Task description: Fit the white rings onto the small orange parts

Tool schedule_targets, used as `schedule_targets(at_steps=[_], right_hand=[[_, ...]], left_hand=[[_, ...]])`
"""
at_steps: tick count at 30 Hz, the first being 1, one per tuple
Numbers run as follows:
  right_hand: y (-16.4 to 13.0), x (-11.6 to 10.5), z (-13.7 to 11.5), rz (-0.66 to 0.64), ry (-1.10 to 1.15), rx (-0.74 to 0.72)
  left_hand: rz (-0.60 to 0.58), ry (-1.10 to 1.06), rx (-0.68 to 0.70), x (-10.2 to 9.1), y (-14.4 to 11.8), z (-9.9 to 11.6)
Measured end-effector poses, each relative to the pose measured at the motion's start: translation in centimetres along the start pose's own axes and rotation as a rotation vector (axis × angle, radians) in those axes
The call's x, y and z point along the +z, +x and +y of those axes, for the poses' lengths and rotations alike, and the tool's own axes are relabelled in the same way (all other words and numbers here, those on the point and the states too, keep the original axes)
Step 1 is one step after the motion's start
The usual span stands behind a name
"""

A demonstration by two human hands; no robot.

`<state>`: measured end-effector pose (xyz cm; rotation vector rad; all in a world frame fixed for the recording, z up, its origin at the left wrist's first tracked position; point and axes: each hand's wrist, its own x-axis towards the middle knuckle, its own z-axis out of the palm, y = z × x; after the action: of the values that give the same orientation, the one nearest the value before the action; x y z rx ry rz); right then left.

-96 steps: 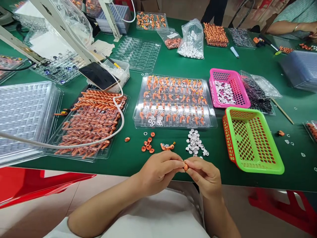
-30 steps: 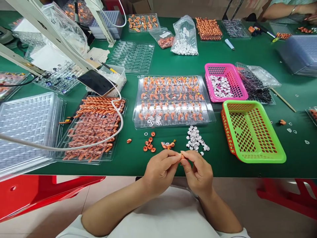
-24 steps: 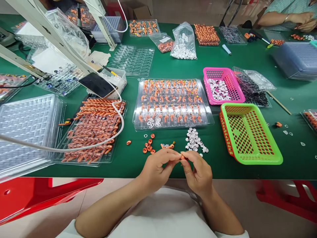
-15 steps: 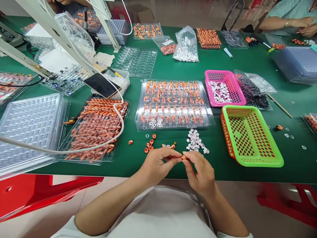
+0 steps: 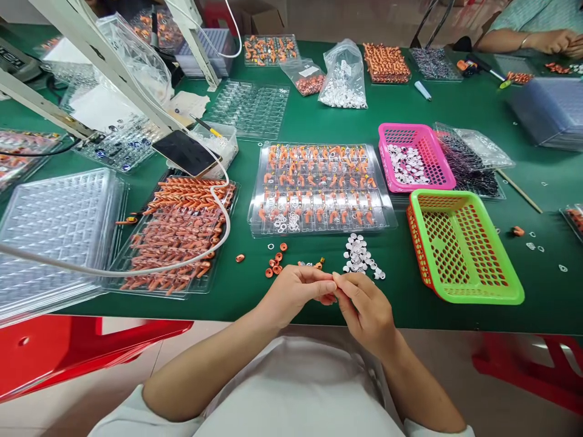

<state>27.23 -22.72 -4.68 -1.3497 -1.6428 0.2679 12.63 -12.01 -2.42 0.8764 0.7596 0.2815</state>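
My left hand and my right hand meet at the fingertips above the table's front edge, both closed in a pinch. A small orange part showed between them a moment ago; the fingers now cover it almost wholly. Just beyond lie a heap of small white discs, several small orange ring-like parts and a few orange and brass-coloured pieces. Farther back stands a clear compartment tray of curved orange pieces, with white rings loose in its near left corner.
On the right, a green basket stands near a pink basket holding white pieces. Leftward are a tray of orange parts, a phone, a looping white cable and stacked clear trays. A co-worker's hands are far right.
My fingertips have closed together over the small orange part, which was visible between them before. My right hand has tilted slightly inward. The camera view has shifted a little.
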Motion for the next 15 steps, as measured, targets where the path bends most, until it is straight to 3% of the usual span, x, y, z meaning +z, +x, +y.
schedule_targets(at_steps=[15], right_hand=[[0.66, -0.72, -0.64, -0.004, 0.260, 0.169]], left_hand=[[0.052, -0.162, 0.000, 0.46, -0.08, -0.60]])
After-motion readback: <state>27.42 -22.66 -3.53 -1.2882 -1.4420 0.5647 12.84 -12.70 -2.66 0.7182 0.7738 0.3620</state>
